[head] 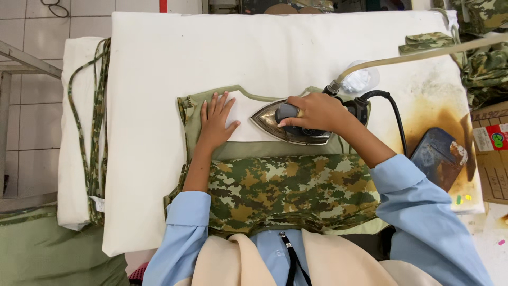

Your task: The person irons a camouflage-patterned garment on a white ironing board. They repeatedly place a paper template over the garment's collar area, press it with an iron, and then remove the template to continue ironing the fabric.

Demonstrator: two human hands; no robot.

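the right hand point(317, 112) hides the iron's point(288, 127) handle; the camouflage garment's point(288, 190) near edge is hidden behind the person's chest.

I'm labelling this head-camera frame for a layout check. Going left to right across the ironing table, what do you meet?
Camouflage strips hanging at the table's left edge → left hand flat on the fabric → iron gripped by the right hand → black cord → dark iron rest → cardboard box.
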